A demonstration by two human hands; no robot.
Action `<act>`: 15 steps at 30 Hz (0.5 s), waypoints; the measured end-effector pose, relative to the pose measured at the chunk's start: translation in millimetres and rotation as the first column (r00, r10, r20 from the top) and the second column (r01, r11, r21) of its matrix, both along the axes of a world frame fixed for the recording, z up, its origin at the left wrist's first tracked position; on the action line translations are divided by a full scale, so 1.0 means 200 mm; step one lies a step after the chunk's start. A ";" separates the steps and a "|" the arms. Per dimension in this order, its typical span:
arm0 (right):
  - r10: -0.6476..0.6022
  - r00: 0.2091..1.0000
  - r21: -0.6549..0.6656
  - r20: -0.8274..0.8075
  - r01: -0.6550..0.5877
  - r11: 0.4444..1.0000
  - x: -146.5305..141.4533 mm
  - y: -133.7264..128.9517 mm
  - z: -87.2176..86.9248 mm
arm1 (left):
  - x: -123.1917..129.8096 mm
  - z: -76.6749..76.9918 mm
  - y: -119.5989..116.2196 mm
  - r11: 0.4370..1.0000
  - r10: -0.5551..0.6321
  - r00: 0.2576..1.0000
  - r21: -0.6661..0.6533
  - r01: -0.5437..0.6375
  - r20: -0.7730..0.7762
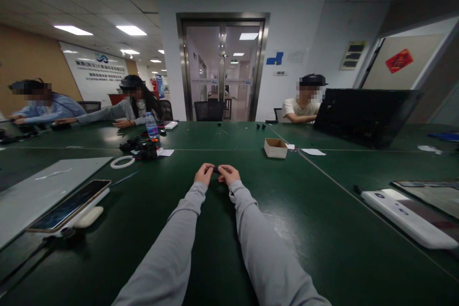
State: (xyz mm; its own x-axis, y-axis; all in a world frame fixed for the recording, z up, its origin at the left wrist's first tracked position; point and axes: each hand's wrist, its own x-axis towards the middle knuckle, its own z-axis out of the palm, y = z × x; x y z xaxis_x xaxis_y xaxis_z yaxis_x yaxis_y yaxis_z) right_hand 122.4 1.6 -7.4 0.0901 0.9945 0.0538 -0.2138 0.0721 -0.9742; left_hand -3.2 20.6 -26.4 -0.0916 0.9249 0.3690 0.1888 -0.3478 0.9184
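Both my arms, in grey sleeves, reach forward over the dark green table [222, 143]. A small black piece [215, 169] sits between my hands; its kind is too small to make out. My left hand [204, 174] pinches its left side with thumb and fingers. From the other side my right hand [228, 174] grips it too, fingers curled. Most of the piece is hidden by my fingertips. An open cardboard box [275, 148] stands beyond my right hand, apart from it.
Left lie a phone [71, 205] on a white stand, a white ring [122, 162], black cables [141, 148] and a water bottle [151, 126]. A black monitor [362, 114] and a white device [409, 217] are on the right. Three people sit across the table.
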 end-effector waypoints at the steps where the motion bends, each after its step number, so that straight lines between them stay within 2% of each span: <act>1: -0.004 1.000 -0.002 -0.006 0.004 1.000 0.00 0.00 0.00 | 0.00 0.00 0.00 1.000 -0.021 1.000 0.009 0.021 0.000; 9: 0.009 0.999 -0.013 -0.031 -0.010 1.000 0.02 0.03 -0.03 | 0.00 0.01 -0.02 0.988 -0.149 0.978 -0.004 0.151 0.148; 12: 0.020 1.000 -0.010 -0.024 -0.020 1.000 0.02 0.02 -0.04 | -0.01 0.04 -0.04 0.984 -0.152 0.975 -0.070 0.164 0.159; 15: 0.031 0.999 0.003 -0.015 -0.031 1.000 0.03 0.02 -0.03 | -0.01 0.05 -0.05 0.982 -0.112 0.985 -0.136 0.130 0.135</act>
State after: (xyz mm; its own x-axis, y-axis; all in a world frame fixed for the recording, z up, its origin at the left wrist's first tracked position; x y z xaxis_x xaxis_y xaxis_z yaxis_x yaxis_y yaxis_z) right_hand 127.6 4.8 -13.9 0.0604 0.9966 0.0559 -0.2301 0.0684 -0.9708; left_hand -5.4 10.9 -16.5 -0.0132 0.9745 0.2241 0.0327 -0.2236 0.9741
